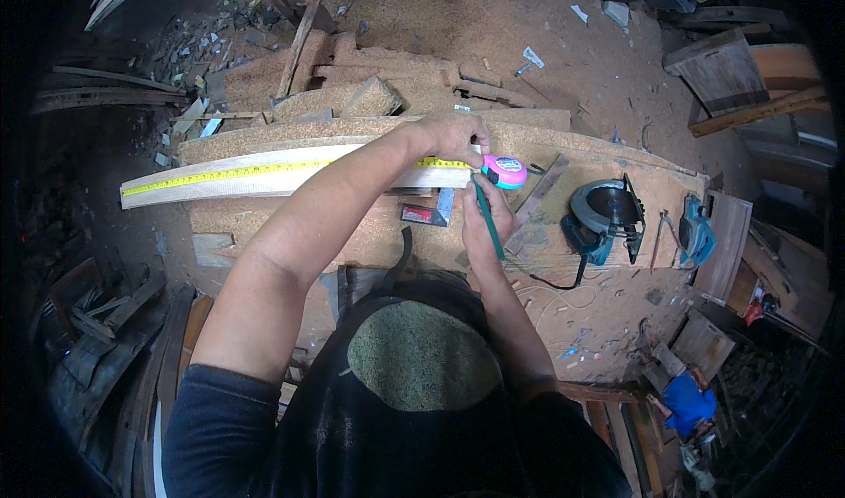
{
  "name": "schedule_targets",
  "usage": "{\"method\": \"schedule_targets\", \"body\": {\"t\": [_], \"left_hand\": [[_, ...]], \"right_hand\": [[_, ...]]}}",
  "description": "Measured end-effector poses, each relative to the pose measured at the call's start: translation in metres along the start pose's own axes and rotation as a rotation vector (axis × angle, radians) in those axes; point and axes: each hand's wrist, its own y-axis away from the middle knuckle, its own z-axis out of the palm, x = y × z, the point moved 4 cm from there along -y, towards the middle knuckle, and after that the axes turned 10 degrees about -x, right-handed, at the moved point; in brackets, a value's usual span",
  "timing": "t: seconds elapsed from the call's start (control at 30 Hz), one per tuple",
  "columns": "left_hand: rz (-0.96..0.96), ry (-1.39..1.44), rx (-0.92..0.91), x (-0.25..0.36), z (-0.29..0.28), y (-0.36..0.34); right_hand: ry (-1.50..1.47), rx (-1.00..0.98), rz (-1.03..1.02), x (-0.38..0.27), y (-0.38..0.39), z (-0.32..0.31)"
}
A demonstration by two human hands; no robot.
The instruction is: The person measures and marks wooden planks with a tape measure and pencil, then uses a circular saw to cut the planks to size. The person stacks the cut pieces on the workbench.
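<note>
Yellow tape measure ribbon (220, 173) lies along the pale wooden board (264, 184); marking seems unfinished. Right hand (499, 209) grips a slim green pencil (486, 213) closely; left hand's (447, 135) grip I cannot tell.

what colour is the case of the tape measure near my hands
The tape measure's case is mostly bright pink, best seen in the head view.

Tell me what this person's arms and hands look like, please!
The left hand and right hand are ungloved. The left forearm and right forearm are bare too, with no watch visible. The left sleeve is short and dark navy; the right sleeve looks similarly dark.
</note>
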Motion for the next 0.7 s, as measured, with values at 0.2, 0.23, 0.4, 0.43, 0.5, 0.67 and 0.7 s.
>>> {"method": "schedule_targets", "body": {"t": [0.2, 0.23, 0.4, 0.43, 0.5, 0.67, 0.7], "left_hand": [[0.027, -0.02, 0.023, -0.004, 0.001, -0.002], [0.039, -0.026, 0.029, -0.004, 0.001, -0.002], [-0.026, -0.015, -0.003, 0.001, -0.002, 0.0], [-0.03, -0.02, -0.004, 0.001, -0.002, 0.0], [-0.026, -0.011, -0.005, 0.003, -0.004, 0.0], [0.012, -0.049, 0.058, 0.002, -0.001, 0.0], [0.027, -0.046, 0.078, 0.001, -0.001, 0.0]], "right_hand": [[-0.01, -0.019, 0.011, 0.001, 0.001, -0.001], [-0.011, -0.024, 0.016, 0.003, 0.001, -0.001], [-0.04, 0.004, 0.012, 0.001, 0.0, -0.001], [-0.053, 0.012, 0.006, 0.005, 0.001, 0.001], [-0.042, 0.018, -0.011, 0.005, -0.001, 0.001], [0.009, 0.009, -0.023, -0.008, -0.004, -0.005], [0.01, 0.009, -0.02, -0.007, -0.003, -0.005]]}}
